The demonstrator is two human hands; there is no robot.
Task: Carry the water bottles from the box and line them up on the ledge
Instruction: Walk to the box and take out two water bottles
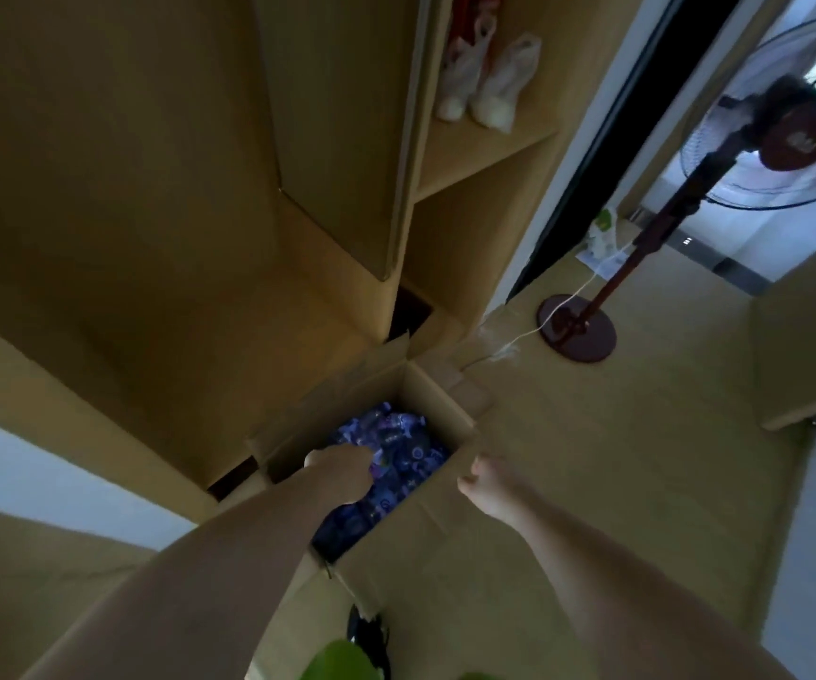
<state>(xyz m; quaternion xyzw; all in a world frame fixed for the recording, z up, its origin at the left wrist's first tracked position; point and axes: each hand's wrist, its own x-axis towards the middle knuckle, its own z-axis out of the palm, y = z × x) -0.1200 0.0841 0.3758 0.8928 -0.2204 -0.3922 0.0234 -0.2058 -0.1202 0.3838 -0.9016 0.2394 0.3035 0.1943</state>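
We see a brown matt cardboard box (425, 527), shiny plastic bottles (396, 449), smooth wooden cupboard (160, 154), thin plastic bags (489, 76)

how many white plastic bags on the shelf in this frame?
2. Both stand on the open wooden shelf at upper centre: one white plastic bag to the left, the other close beside it on the right. More may be hidden behind the cabinet door.

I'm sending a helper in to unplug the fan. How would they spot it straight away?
Start at the open cardboard box of water bottles on the floor, then look right towards the bright doorway. The fan stands there on a dark red round base and a tall pole, a white cord trailing from it. Nothing else nearby is tall and dark red.
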